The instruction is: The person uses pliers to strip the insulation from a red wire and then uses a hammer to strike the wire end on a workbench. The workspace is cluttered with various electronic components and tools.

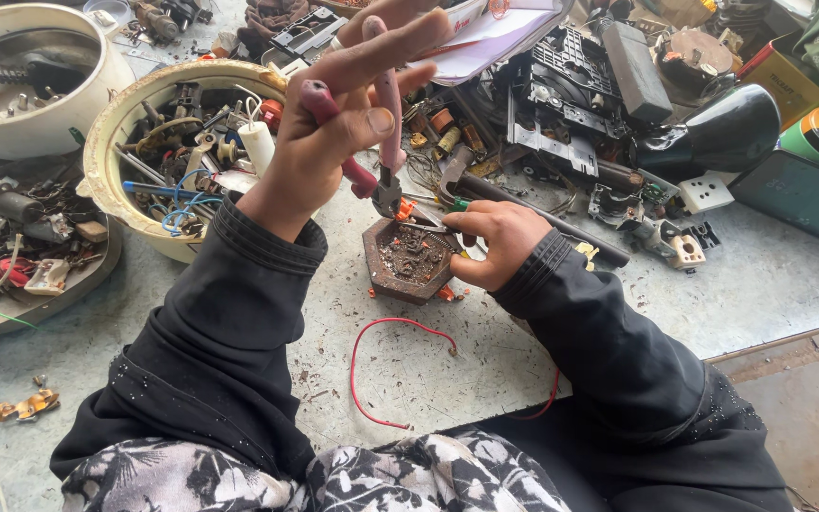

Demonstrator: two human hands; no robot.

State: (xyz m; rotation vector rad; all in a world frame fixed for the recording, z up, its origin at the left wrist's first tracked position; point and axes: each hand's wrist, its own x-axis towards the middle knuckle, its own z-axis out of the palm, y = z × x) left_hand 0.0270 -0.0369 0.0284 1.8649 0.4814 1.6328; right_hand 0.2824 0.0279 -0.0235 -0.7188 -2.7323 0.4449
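The left hand [334, 123] is raised above the floor [760, 284], its fingers wrapped around the pink handles of a pair of pliers [376, 142]; the handles are spread a little and the metal nose points down, its tip just above the far rim of a small hexagonal brown tray [408, 261]. The tray sits on the floor between the two forearms and holds dark scraps. The right hand [495, 242] rests at the tray's right edge, fingers curled shut on a small metal piece [438, 223] that lies right under the pliers' nose; whether nose and piece touch cannot be told.

Left of the tray, close by the left sleeve, stands a cream bowl [106, 142] full of wires and parts. Behind the tray and to its right the floor is crowded with black casings and a dark rod [542, 218]. In front of the tray a loop of red wire [381, 370] lies on bare, gritty floor, which is the only open ground near the hands. A step edge runs at lower right.
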